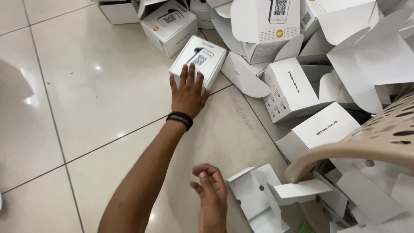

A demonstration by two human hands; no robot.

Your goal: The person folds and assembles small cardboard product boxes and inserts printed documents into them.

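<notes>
This looks like a packing or stockroom corner of a shop or home business, with work done on the floor. Glossy beige floor tiles carry a heap of identical small white cartons, some closed, some open. Beside the heap, at its near right edge, stands a beige perforated plastic basket, with flat cardboard inserts just beside it.

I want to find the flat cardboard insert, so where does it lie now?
In the head view, the flat cardboard insert lies on the tiled floor at lower right, between the right hand and the beige basket.
</notes>
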